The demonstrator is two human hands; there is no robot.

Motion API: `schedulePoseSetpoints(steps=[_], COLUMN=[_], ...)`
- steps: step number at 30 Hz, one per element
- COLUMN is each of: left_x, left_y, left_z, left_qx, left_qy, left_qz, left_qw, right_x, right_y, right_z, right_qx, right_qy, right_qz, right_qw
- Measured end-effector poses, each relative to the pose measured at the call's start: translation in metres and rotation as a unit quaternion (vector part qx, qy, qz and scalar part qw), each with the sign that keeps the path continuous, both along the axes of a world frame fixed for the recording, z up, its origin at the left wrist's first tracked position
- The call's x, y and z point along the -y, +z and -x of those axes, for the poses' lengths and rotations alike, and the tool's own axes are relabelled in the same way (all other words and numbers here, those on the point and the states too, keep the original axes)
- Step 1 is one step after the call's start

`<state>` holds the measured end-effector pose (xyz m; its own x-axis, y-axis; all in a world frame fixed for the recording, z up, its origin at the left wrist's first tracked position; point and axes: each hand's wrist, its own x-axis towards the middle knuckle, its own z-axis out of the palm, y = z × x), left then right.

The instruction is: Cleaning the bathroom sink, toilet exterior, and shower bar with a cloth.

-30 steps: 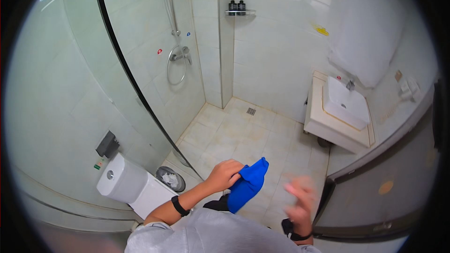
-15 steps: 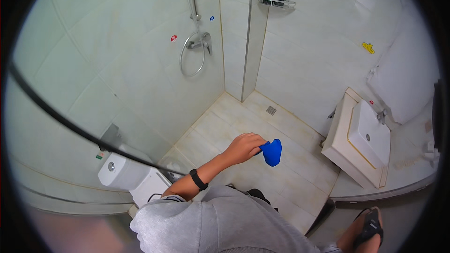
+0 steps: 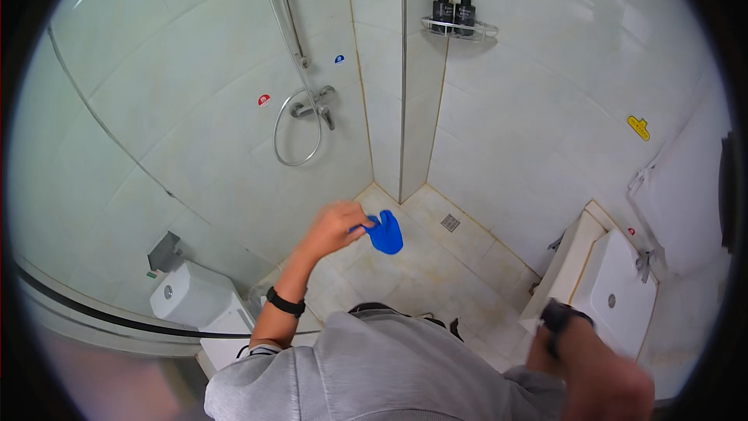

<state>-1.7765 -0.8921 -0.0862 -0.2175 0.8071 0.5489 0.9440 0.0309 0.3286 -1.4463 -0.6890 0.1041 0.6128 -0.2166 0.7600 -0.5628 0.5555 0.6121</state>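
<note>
My left hand (image 3: 340,226) reaches out over the tiled floor, its fingers pinched closed on one end of a small, soft-looking blue cloth (image 3: 386,233). The cloth hangs off to the right of the fingertips and touches nothing else in sight. A black band (image 3: 285,302) circles my left wrist. At the lower right is my right hand (image 3: 612,388), close to the camera and smeared by motion. A dark device is strapped at that wrist, in front of the white washbasin's near side. What its fingers do cannot be made out.
A white toilet (image 3: 191,296) stands at left beneath a metal paper holder (image 3: 164,252). The white washbasin (image 3: 615,288) is at right. A shower mixer (image 3: 312,109) with its looped hose is on the far wall. A corner shelf (image 3: 460,29) bears two black pump bottles. A drain (image 3: 450,223) lies in the floor.
My left hand and the blue cloth have moved left and slightly up in the picture. My right arm has come further into view at the lower right. The whole view has shifted too.
</note>
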Motion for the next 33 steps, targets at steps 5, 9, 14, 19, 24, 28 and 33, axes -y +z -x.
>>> schedulePoseSetpoints(steps=[5, 9, 14, 19, 24, 28, 33], left_x=[-0.032, -0.064, -0.093, -0.118, -0.144, -0.169, -0.199], left_y=[0.057, 0.07, 0.052, 0.043, 0.058, 0.092, 0.158], left_z=[0.012, 0.042, 0.111, 0.202, 0.281, 0.326, 0.341], left_qx=[-0.016, -0.03, 0.146, 0.201, 0.186, 0.137, 0.206], left_qy=[0.055, 0.079, 0.04, -0.007, -0.001, 0.06, -0.027], left_qz=[-0.054, -0.067, -0.028, 0.023, 0.022, -0.022, -0.24], left_qw=[0.997, 0.994, 0.988, 0.979, 0.982, 0.989, 0.948], right_x=[-0.055, -0.047, -0.082, -0.121, -0.159, -0.186, -0.234], right_y=[-0.097, -0.171, -0.189, -0.16, -0.111, -0.073, 0.022], right_z=[0.188, 0.286, 0.353, 0.422, 0.488, 0.537, 0.569], right_qx=[0.616, 0.686, 0.783, 0.696, 0.688, 0.61, 0.693], right_qy=[-0.055, 0.043, 0.071, -0.102, -0.219, -0.268, -0.142], right_qz=[0.111, 0.072, 0.104, 0.017, -0.081, -0.06, -0.029], right_qw=[0.778, 0.723, 0.609, 0.71, 0.688, 0.743, 0.706])
